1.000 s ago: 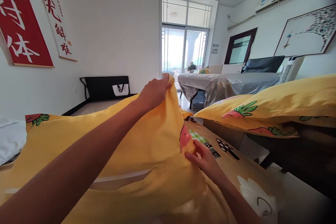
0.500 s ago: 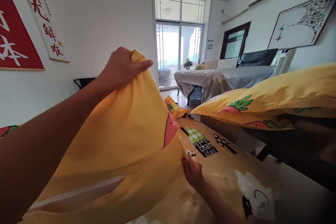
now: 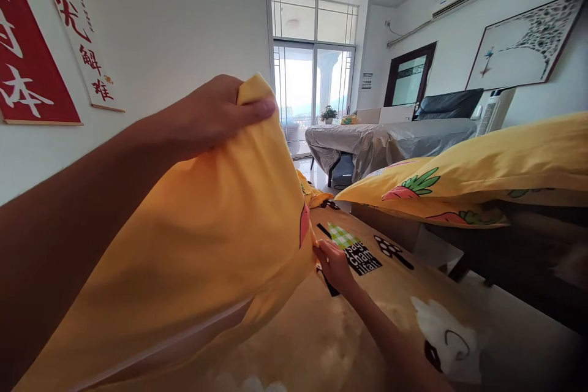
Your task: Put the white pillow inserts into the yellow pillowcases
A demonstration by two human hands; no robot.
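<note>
A yellow pillowcase point(image 3: 215, 239) with a pink carrot print hangs in front of me, held up and spread between both hands. My left hand point(image 3: 225, 107) is closed on its top corner, thumb over the near side. Lower down, my right hand point(image 3: 334, 263) pinches its right edge beside the carrot print. A long opening with a pale edge runs across the lower part of the cloth. Beneath lies a tan printed mat point(image 3: 367, 331) with cartoon pictures and lettering. The far side of the pillowcase is hidden.
To the right, a yellow carrot-print pillow point(image 3: 505, 159) rests on a dark piece of furniture point(image 3: 551, 245). Crumpled yellow cloth point(image 3: 315, 193) lies at the mat's far end. Farther back stands a table under a plastic cover point(image 3: 358, 135), with a potted plant point(image 3: 328, 113).
My left hand has moved slightly right and up with the corner. My right hand has risen along the edge, and the pillowcase's carrot print has turned more away from view.
</note>
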